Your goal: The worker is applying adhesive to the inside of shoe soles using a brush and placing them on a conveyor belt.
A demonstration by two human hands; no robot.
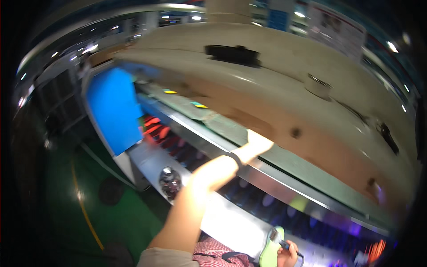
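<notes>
My left arm reaches up across a long machine, a dark band round the wrist. My left hand [259, 143] is at the pale green ledge under the machine's hood; its fingers are smeared by motion, and whether they touch anything is unclear. Low in the view, my right hand [288, 253] is closed round the dark handle of a small brush [276, 238] with a pale head. The brush head lies against a lime-green piece shaped like a shoe sole [268, 256], beside my checked red cloth [222, 252].
A metal front shelf [235, 220] runs along the machine, with a shiny dark round object [170, 181] on it. Inside the slot are orange-red pieces [155, 130] and rows of dark shapes. A blue panel [114, 111] closes the left end; green floor [89, 187] lies beyond.
</notes>
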